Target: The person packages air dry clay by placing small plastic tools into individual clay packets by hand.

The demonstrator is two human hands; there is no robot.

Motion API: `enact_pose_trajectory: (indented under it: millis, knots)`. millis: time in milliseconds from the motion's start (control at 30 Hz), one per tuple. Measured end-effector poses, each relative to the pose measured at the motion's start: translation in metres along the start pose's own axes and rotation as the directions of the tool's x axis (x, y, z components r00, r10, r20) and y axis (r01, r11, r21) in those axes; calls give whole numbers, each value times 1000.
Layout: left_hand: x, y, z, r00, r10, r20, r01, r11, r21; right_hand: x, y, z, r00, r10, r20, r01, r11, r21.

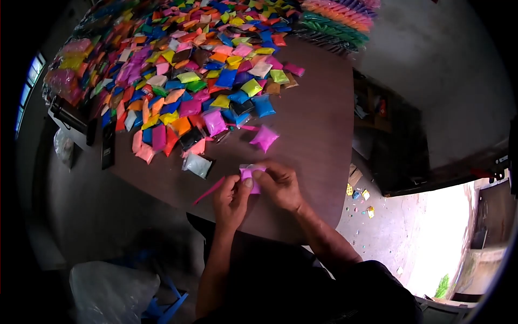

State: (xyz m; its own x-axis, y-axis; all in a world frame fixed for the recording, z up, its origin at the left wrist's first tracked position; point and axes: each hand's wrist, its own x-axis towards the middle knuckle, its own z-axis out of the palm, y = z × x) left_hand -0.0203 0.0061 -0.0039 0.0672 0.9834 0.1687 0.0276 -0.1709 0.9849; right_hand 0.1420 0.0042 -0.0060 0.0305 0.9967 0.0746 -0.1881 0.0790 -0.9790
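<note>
Between my two hands, near the table's front edge, is a small pink packet [249, 172] in clear plastic. My left hand [232, 201] pinches its left side, thumb on top. My right hand [280, 185] grips its right side with bent fingers. A thin pink strip or stick [209, 190] slants beside my left fingers; whether they hold it too, I cannot tell. Just beyond my hands lies a bright pink packet [264, 139]. A whitish packet [197, 166] rests to the left, close to a purple-pink packet [215, 123].
A large heap of colourful packets [189, 78] covers the far and left parts of the brown table [318, 124]. Rows of bundled coloured packs [337, 24] sit at the far right corner. On the floor are a clear plastic bag [113, 291] and a blue stool [170, 302].
</note>
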Motion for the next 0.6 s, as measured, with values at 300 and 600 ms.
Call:
enact_pose_trajectory:
  millis: [300, 600]
  knots:
    - [2, 2, -2, 999, -48, 2, 48, 995, -84, 0, -2, 1, 998, -48, 51, 51, 997, -66]
    - [2, 2, 3, 998, -48, -28, 44, 987, -157, -1, -8, 3, 1000, -15, 23, 16, 998, -64]
